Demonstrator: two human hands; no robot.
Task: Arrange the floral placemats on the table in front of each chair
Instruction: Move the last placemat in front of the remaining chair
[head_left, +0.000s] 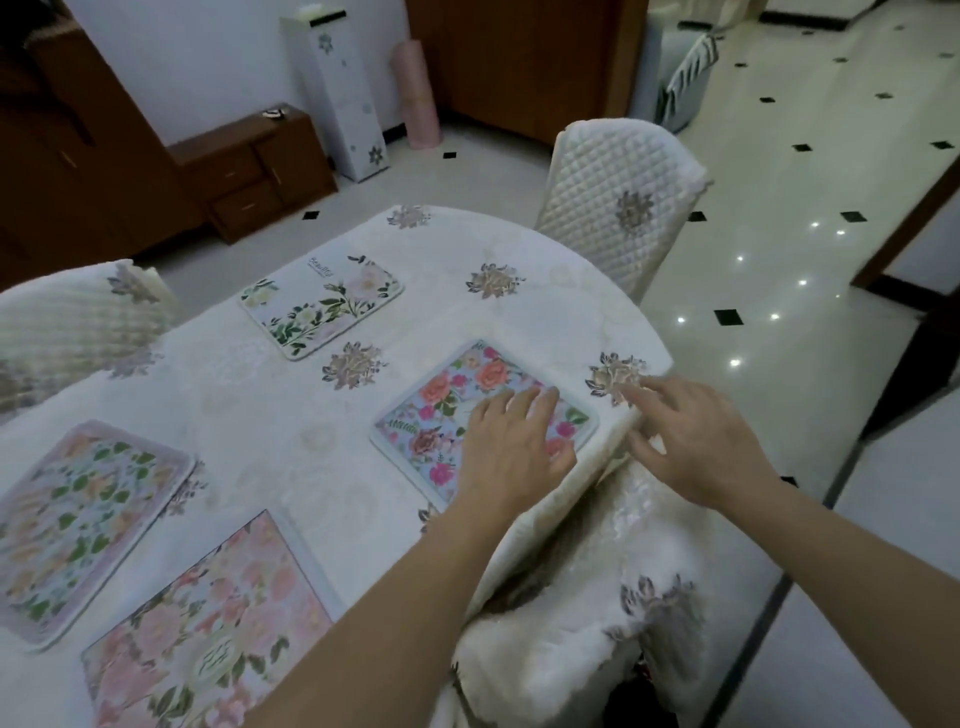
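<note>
the round bench under a cream embroidered tablecloth (291, 415) carries four floral placemats. two quilted white chair covers (618, 202) stand at its far and left edges. a pink rose placemat (208, 623) lies nearest, a pale green-leaf placemat (83, 525) to its left, a white peony placemat (322, 306) on the far side. the blue placemat with orange and pink flowers (441, 410) lies near the right edge. the left hand (514, 441) presses flat on it, grip spread. the right hand (696, 436) hovers over the tablecloth's edge, fingers loosely spread, pinching nothing.
</note>
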